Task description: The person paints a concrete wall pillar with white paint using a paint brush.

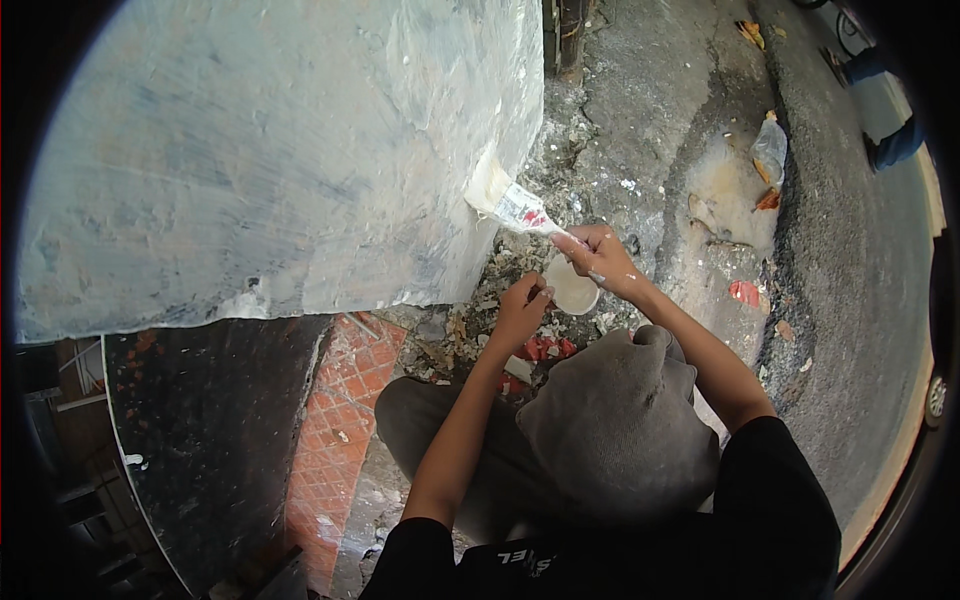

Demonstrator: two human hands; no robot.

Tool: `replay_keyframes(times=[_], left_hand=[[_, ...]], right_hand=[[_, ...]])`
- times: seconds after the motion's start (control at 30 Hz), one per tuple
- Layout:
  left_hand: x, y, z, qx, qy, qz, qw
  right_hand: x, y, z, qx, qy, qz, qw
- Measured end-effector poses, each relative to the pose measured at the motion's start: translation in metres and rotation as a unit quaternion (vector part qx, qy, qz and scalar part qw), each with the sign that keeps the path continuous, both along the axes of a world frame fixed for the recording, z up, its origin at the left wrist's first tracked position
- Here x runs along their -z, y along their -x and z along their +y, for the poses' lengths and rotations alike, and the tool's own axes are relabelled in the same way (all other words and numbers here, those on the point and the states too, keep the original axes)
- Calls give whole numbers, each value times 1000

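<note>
My right hand [608,262] is closed round the handle of a wide paintbrush [520,209]. White paint coats its bristles, which touch the edge of a large wall [300,170] streaked with grey-white paint. Flecks of paint show on my right fingers. Below it, my left hand [523,308] grips the rim of a small round cup [574,288] with pale, whitish liquid inside. The cup is held over the rubble beside my knees, and the right hand partly covers its top edge.
Crumbled debris and red scraps [545,348] lie at the wall's foot. Orange tiles [343,400] and a black panel [210,440] are at left. To the right are a plastic bag [769,150], dry leaves and a road [860,300]. Another person's legs [893,145] show at the far right.
</note>
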State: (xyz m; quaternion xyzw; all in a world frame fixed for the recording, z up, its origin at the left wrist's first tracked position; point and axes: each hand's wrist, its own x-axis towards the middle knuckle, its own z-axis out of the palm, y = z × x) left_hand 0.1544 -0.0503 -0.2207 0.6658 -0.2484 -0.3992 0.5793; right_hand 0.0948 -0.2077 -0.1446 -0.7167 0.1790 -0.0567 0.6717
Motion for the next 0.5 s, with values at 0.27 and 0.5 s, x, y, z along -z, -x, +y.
replay_keyframes(times=[0.27, 0.5], left_hand=[[-15, 6, -11, 5, -7, -28, 1000], [-16, 4, -9, 9, -6, -33, 999]], right_hand=[[-60, 24, -1, 7, 268, 105, 958], [-149, 29, -4, 46, 281, 27, 958]])
